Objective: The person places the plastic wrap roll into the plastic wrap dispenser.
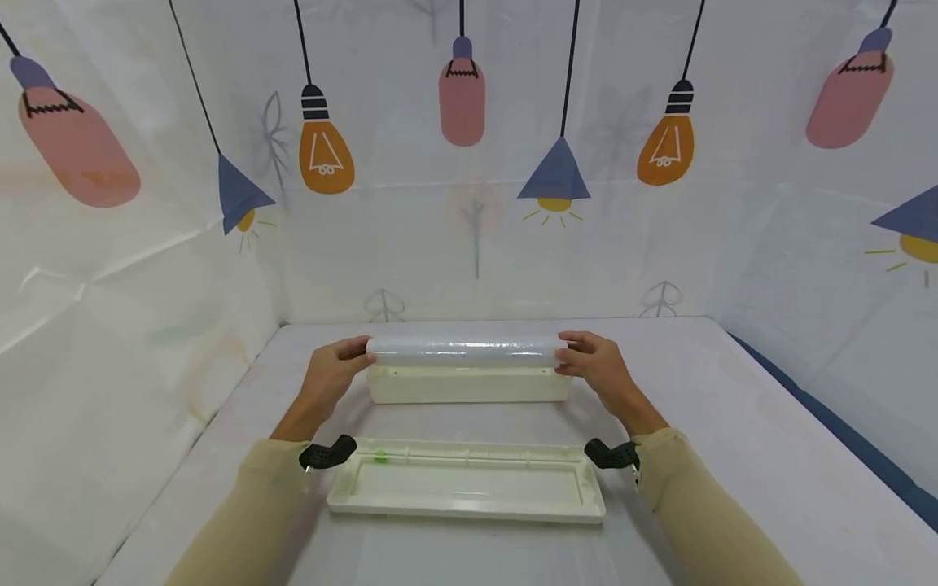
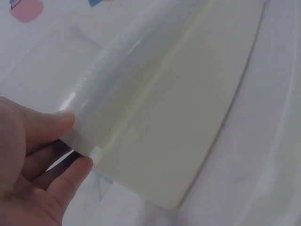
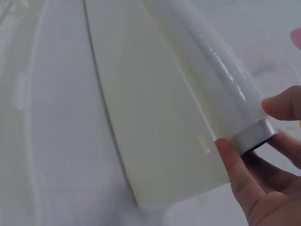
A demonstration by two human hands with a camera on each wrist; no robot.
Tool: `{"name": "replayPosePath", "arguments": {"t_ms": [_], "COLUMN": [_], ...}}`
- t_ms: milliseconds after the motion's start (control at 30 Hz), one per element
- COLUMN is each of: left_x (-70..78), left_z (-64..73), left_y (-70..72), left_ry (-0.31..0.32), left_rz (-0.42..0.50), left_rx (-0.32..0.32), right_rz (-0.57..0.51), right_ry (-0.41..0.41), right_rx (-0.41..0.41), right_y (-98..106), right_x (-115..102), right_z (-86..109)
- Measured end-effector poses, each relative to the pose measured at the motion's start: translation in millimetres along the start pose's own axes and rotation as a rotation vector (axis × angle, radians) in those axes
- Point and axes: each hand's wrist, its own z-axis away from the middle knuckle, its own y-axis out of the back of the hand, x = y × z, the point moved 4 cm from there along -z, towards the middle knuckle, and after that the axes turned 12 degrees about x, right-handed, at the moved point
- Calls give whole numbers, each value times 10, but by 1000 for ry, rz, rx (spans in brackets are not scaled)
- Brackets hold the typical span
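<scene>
A shiny roll of clear plastic wrap [image 1: 465, 352] lies lengthwise at the top of a long cream-coloured box [image 1: 469, 386]. At its left end, my left hand [image 1: 331, 374] grips the roll between thumb and fingers. My right hand [image 1: 597, 366] grips the opposite end the same way. In the left wrist view, the thumb lies over the end of the roll [image 2: 101, 80], with fingers beneath it. The right wrist view shows the end of the roll's core [image 3: 256, 136] between thumb and fingers, one fingertip touching the box [image 3: 155, 122]. The inside of the box is hidden.
Nearer to me, a cream lid [image 1: 469, 488] lies flat on the white table [image 1: 454, 553], a small green mark near its left hinge edge. A white sheet [image 1: 469, 244] printed with lamps hangs behind and at both sides.
</scene>
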Motion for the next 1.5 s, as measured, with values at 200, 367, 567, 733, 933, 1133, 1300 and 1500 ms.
{"name": "replayPosePath", "arguments": {"t_ms": [200,367,567,733,933,1133,1300,1500], "left_x": [-11,-29,-44,-53,-54,-38,-53,-69], "left_z": [-1,-6,-22,-20,-32,-58,-53,-46], "left_y": [-3,-16,-33,-42,-31,-13,14,27], "left_ry": [13,20,9,-4,-20,-44,-27,-13], "left_rz": [-6,-9,-9,-25,-61,-113,-104,-104], "left_rx": [-3,-3,-4,-10,4,22,28,27], "right_rz": [8,16,25,19,30,43,50,69], "right_ry": [8,7,0,2,28,32,31,64], "right_rx": [-4,-3,6,4,-9,-17,-26,-35], "right_y": [0,-5,2,16,21,8,-7,-14], "right_x": [0,11,18,18,-15,-35,-5,-10], "right_z": [5,0,-8,1,-1,-17,-18,-9]}}
